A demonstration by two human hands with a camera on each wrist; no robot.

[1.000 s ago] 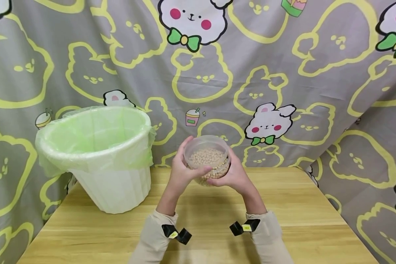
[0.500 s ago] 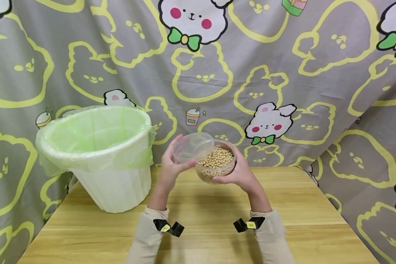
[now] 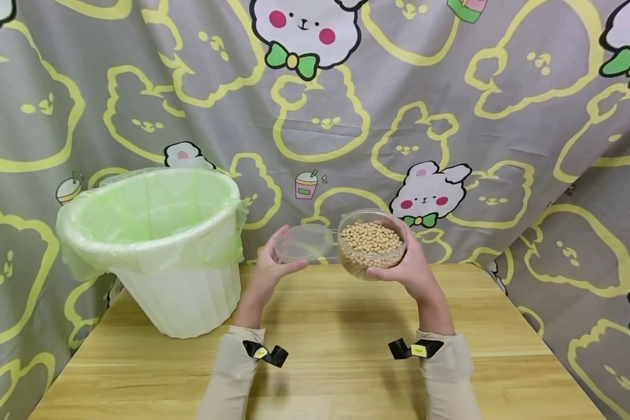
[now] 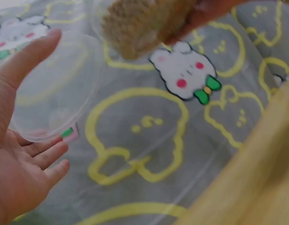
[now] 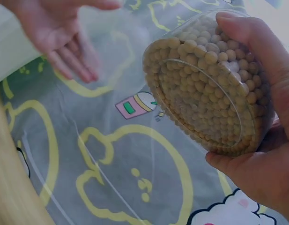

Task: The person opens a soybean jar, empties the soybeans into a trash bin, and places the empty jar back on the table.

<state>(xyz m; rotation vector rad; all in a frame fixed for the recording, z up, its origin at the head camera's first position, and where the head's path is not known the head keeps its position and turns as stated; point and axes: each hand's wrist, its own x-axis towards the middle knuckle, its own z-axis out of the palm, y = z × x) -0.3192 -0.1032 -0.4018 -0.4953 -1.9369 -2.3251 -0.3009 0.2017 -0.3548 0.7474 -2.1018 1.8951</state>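
Observation:
My left hand holds a round, clear plastic lid between thumb and fingers, above the table. In the left wrist view the lid sits between the thumb and the fingertips. To the right, my right hand grips a clear, round plastic jar by its side. Its top is uncovered, and small round beige beans, like soybeans, fill much of it. The right wrist view shows the bottom of the jar, with beans against the clear plastic. A gap separates lid and jar.
On the left of the wooden table stands a white bin lined with a pale green bag. A grey curtain with cartoon animals hangs behind the table and along its sides.
The lid came off the jar. My right hand moved right with the jar, while my left hand shifted a little left with the lid. The bin stayed where it was.

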